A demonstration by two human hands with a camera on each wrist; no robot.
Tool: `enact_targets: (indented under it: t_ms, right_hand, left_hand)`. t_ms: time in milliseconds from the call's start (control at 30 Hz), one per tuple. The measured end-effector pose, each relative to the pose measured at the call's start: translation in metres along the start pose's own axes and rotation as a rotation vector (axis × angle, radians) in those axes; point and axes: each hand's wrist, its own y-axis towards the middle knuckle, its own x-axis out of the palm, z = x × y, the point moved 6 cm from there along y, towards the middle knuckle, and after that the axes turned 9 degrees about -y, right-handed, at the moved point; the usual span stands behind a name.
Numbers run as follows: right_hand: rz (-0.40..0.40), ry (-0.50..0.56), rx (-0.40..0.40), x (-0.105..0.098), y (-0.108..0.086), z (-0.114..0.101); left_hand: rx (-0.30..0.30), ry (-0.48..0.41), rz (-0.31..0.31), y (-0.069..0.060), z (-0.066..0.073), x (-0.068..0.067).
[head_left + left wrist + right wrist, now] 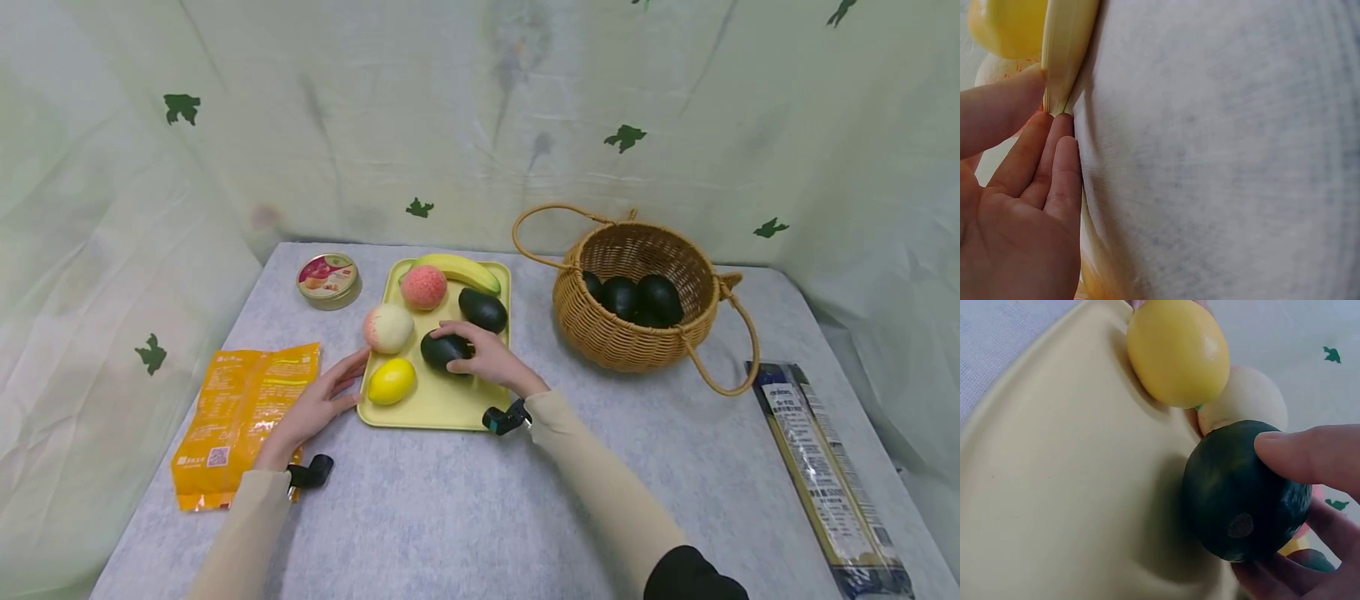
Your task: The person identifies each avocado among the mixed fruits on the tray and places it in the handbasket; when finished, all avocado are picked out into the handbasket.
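Observation:
My right hand (491,357) grips a dark avocado (444,352) over the yellow tray (450,412), thumb on one side and fingers on the other; in the right wrist view this avocado (1241,494) shows a pale round spot. At the tray's left edge, my left hand (324,407) touches the rim with fairly straight fingers, and the left wrist view shows the thumb and fingertips against the tray wall (1069,50). On the tray lie a lemon (392,382), a pale peach (388,328), a pinkish-red peach (423,287), a banana (461,270) and another avocado (483,310).
A wicker basket (622,346) with raised handles stands to the right, holding several avocados (658,300). A round tin (328,281) sits at the back left. An orange packet (240,417) lies beneath my left forearm's side; a long flat package (825,475) lies far right.

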Motion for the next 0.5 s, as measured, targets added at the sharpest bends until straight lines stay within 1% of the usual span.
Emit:
enact_targets:
  t_ms: [167,267,367,500]
  right_hand:
    - [0.002,-0.006,-0.033,0.0,-0.004,-0.001]
    - [0.005,0.005,-0.051,-0.005,-0.007,-0.003]
    - [0.016,0.057,-0.058,-0.017,-0.01,-0.007]
    - [0.021,0.139,-0.054,-0.039,-0.014,-0.012]
  left_hand:
    - [0.007,0.001,-0.001,0.0,0.0,-0.001]
    - [0.009,-0.001,-0.001,-0.001,0.0,-0.001]
    - [0.011,-0.002,-0.001,-0.001,0.0,-0.001]
    - [0.008,0.001,0.0,-0.001,0.001,-0.001]
